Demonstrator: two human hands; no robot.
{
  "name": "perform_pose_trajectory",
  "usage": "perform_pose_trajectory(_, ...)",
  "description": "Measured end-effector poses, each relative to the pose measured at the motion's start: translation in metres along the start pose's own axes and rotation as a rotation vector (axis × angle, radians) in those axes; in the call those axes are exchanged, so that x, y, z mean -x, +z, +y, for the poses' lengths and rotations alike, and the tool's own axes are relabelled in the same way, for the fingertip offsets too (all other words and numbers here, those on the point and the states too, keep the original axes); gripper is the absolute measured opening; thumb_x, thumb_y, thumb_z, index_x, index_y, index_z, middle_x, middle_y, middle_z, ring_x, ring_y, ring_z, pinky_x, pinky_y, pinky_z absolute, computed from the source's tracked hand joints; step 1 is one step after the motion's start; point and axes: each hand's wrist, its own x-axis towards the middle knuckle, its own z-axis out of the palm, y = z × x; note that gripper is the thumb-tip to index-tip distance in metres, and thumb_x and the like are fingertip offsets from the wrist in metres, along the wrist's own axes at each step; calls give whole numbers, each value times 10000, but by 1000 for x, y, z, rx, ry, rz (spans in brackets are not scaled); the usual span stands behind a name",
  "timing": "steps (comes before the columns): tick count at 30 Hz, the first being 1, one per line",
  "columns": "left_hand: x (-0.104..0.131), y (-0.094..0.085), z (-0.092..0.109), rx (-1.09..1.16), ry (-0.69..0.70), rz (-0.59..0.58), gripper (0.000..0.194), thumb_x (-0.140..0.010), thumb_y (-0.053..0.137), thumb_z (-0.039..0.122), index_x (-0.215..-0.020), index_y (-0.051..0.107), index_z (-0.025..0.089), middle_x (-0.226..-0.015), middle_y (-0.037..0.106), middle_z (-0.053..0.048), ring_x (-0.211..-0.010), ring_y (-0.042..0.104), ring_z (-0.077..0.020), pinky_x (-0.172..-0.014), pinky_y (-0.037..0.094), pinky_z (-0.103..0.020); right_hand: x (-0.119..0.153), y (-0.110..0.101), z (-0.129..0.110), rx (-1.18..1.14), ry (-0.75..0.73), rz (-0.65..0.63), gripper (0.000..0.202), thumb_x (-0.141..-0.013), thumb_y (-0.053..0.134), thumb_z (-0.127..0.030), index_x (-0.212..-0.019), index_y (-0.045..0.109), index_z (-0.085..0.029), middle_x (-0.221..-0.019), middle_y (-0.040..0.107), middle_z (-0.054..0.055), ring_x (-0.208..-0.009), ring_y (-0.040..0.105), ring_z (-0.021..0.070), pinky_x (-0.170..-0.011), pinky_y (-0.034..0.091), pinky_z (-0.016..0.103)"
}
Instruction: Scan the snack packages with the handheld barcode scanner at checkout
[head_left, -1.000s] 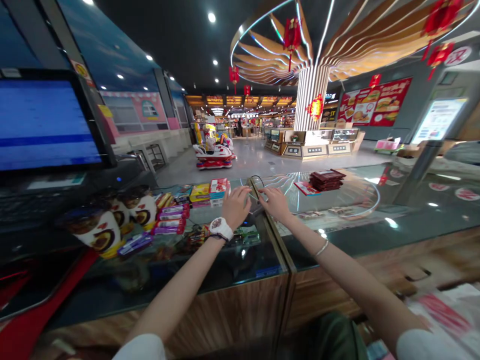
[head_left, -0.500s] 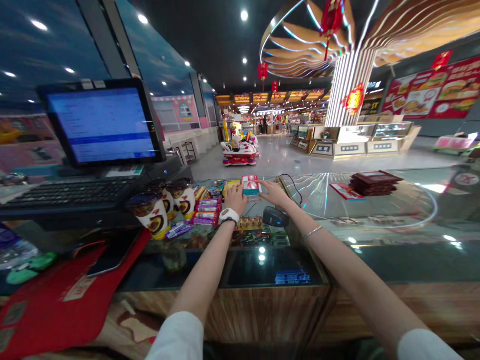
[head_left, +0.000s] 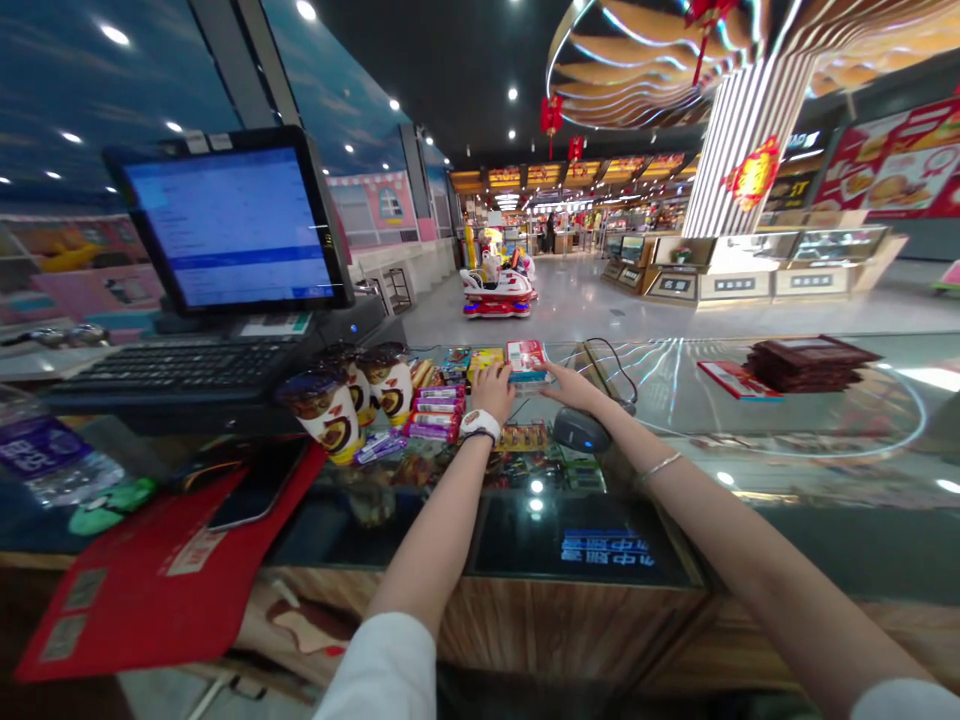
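Note:
A small stack of red-and-white packets with blue edges (head_left: 526,356) lies on the glass counter between my hands. My left hand (head_left: 493,392), with a white watch on its wrist, reaches to the stack's left side, its fingers stretched forward. From the other side my right hand (head_left: 571,386) has its extended fingertips at the stack's right edge. Whether either hand presses on the packets is hard to see. Yellow packs (head_left: 486,360) sit just beyond my left fingers. A black barcode scanner (head_left: 580,430) lies under my right wrist.
Purple-wrapped snack bars (head_left: 436,412) and several patterned cups (head_left: 324,415) stand left of my left arm. Behind them are a monitor (head_left: 232,230) and keyboard (head_left: 176,368). A phone (head_left: 256,485) rests on a red mat (head_left: 161,590). Brown packets (head_left: 810,366) are piled at the right.
The whole view has shifted, so the counter items appear further right. Both hands stay on either side of the packet stack, with little visible change in pose.

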Motion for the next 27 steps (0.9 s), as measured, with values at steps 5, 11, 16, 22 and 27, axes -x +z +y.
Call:
perform_pose_trajectory(5, -1, -4, 2, 32, 28, 5, 208, -937, 553, 243, -1120, 650, 224, -1199, 711, -78, -1280, 551, -239, -1211, 263, -483, 3, -9, -8, 93, 73, 66, 336, -866, 650, -224, -1202, 673, -227, -1126, 750, 77, -1066, 693, 264, -929, 500, 356)
perform_pose_trajectory(11, 0, -6, 5, 90, 52, 41, 136, -922, 591, 222, -1023, 680, 244, -1142, 747, -54, -1253, 584, -235, -1213, 248, -527, 8, -16, -15, 153, 112, 172, 233, -880, 643, -224, -1087, 748, -240, -1005, 779, 73, -1006, 704, 275, -907, 497, 362)
perform_pose_trajectory(16, -1, -13, 8, 134, 69, 132, 125, -923, 596, 225, -996, 695, 245, -1108, 758, -54, -1213, 616, -225, -1208, 270, -506, 13, -27, -18, 31, 90, 262, 208, -871, 649, -223, -1047, 756, -247, -1019, 780, 65, -1014, 709, 276, -934, 501, 382)
perform_pose_trajectory(22, 3, -29, 18, 148, 111, 232, 134, -919, 609, 224, -1000, 712, 253, -1140, 753, -46, -1227, 615, -227, -1193, 307, -494, 23, -40, -15, -419, 84, 373, 302, -787, 752, -301, -1081, 715, -239, -1119, 753, 58, -1041, 700, 242, -948, 526, 393)
perform_pose_trajectory(27, 9, -33, 29, 137, 202, 227, 148, -928, 602, 228, -1012, 716, 273, -1174, 744, -27, -1231, 615, -224, -1209, 278, -523, 41, -43, -12, -898, 286, 331, 513, -631, 860, -365, -1085, 675, -214, -943, 769, 55, -940, 719, 233, -843, 570, 386)
